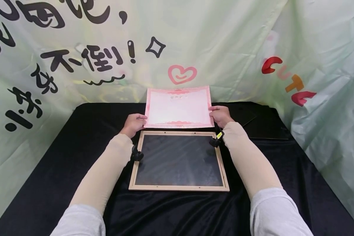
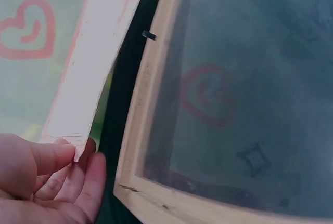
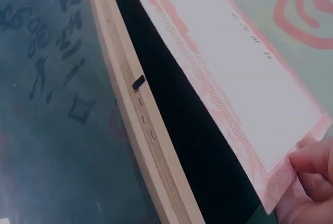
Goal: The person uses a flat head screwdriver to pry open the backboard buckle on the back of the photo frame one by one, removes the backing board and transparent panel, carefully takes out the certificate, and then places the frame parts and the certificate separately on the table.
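Both hands hold up a pink-bordered certificate sheet point(image 1: 179, 109) by its side edges, beyond the far edge of a wooden picture frame. The left hand point(image 1: 134, 124) pinches its lower left side; in the left wrist view the thumb of that hand point(image 2: 52, 177) presses on the paper's corner. At the opposite side the right hand point(image 1: 220, 115) pinches the right edge, also seen in the right wrist view, where the hand point(image 3: 309, 180) grips a corner. The wooden picture frame point(image 1: 179, 188) lies flat just below the sheet, its clear pane point(image 1: 180, 160) reflecting the backdrop.
A thin black panel point(image 1: 262, 123) lies at the back right of the table. Black cloth point(image 1: 177, 213) covers the table, with folds near the front. Behind stands a pale green printed curtain point(image 1: 224, 49) with lettering and a pink heart.
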